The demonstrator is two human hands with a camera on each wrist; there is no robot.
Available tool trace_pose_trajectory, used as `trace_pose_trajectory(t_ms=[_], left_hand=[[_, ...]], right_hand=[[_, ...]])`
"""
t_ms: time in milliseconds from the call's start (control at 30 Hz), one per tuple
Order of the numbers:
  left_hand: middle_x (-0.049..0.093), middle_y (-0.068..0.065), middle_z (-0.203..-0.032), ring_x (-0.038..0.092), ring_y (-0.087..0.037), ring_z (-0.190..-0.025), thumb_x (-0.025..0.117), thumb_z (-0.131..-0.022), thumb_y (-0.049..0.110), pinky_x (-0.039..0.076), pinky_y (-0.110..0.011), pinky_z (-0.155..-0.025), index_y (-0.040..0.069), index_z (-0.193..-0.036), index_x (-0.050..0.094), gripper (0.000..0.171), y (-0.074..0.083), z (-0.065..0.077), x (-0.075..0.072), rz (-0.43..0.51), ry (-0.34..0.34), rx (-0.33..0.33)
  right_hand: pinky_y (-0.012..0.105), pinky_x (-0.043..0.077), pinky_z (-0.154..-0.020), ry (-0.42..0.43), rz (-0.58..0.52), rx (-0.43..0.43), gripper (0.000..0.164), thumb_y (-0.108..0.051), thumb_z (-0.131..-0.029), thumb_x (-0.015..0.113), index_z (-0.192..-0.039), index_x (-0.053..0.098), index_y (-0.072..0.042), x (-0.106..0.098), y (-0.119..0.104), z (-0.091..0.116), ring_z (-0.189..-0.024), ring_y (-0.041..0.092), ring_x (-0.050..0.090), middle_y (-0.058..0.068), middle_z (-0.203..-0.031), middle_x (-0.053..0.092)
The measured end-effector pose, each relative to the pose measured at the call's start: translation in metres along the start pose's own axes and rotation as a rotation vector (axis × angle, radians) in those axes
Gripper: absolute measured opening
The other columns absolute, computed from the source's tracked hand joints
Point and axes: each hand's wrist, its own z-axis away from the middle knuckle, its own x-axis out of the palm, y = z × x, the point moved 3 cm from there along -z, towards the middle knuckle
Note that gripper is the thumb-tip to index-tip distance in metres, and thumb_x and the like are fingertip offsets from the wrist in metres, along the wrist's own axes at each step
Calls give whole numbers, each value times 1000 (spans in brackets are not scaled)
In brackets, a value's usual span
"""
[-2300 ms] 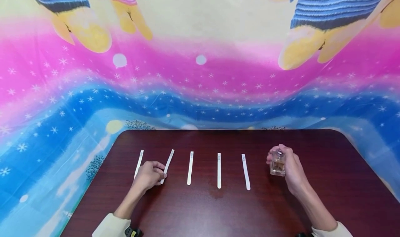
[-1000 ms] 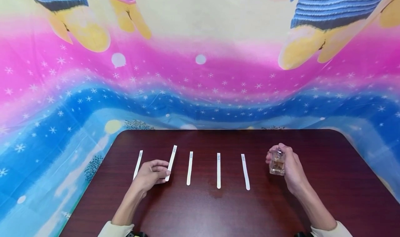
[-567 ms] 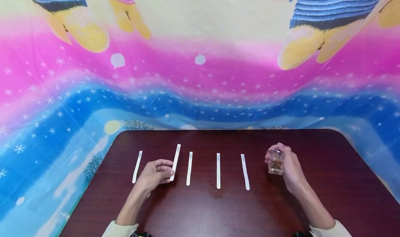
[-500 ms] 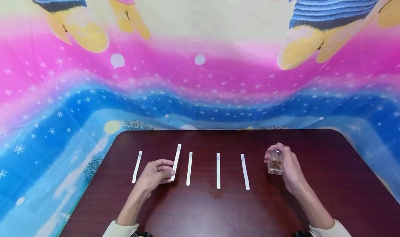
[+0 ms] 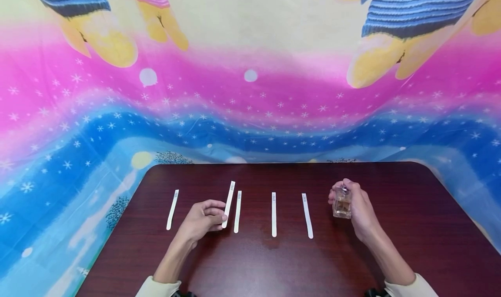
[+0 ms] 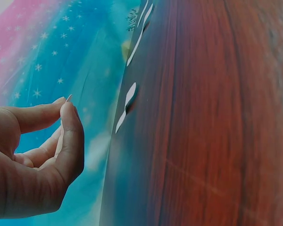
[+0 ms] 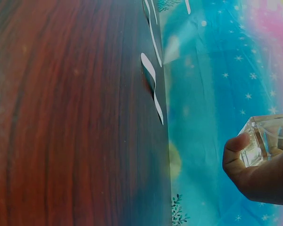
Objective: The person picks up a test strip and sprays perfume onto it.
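Between thumb and fingers my left hand (image 5: pixel 201 221) pinches a white paper test strip (image 5: pixel 229 201) near its rounded lower end. The strip's printed end points away and up; in the left wrist view the strip (image 6: pixel 69 98) shows only as a thin edge at the fingertips. Just right of it, a second strip (image 5: pixel 237 214) lies on the table. My right hand (image 5: pixel 363 212) grips a square glass perfume bottle (image 5: pixel 342 205) holding amber liquid, with a digit at the top by its silver neck. In the right wrist view, fingers partly cover the clear bottle (image 7: pixel 262 129).
On the dark wooden table (image 5: pixel 250 262) lie more strips: one at far left (image 5: pixel 172 211), one in the middle (image 5: pixel 274 216) and one towards the right (image 5: pixel 307 216). Wrist views show some strips curling. Behind the table hangs a colourful printed cloth (image 5: pixel 250 110).
My left hand has lifted the pinched strip from its place in the row and carried it right, close to the neighbouring strip. The right hand with the perfume bottle has shifted slightly left.
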Motion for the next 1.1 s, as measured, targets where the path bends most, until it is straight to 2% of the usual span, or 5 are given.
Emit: trace_pose_trajectory(t_ms=[500,633,867,1100], left_hand=[[73,-8,-96,70,-11,-76,73,-94,-6,65,-25,-70,-12,-136,59,45,4,0,23,37,-64,9],[72,-9,-96,68,-11,-74,74,-94,-6,65,-25,-70,-12,-137,59,46,5,-1,33,48,-88,14],[69,-1,-90,68,-9,-75,74,-94,-6,65,-25,-70,-11,-136,60,45,5,0,51,67,-134,3],[69,-4,-94,68,-10,-76,76,-93,-4,65,-25,-70,-10,-136,60,46,8,5,68,102,-175,8]], right_hand=[[33,64,-72,4,33,3,47,-45,-116,32,-99,68,-20,4,0,-1,-84,14,73,-9,-84,71],[32,64,-70,2,30,-1,46,-44,-116,33,-99,68,-19,8,0,-2,-84,15,73,-9,-84,71],[33,64,-71,9,38,-3,46,-44,-116,33,-101,67,-17,10,-2,0,-84,14,73,-9,-84,71],[34,65,-72,5,39,-6,46,-44,-116,33,-100,67,-17,13,-5,1,-84,14,73,-9,-84,71]])
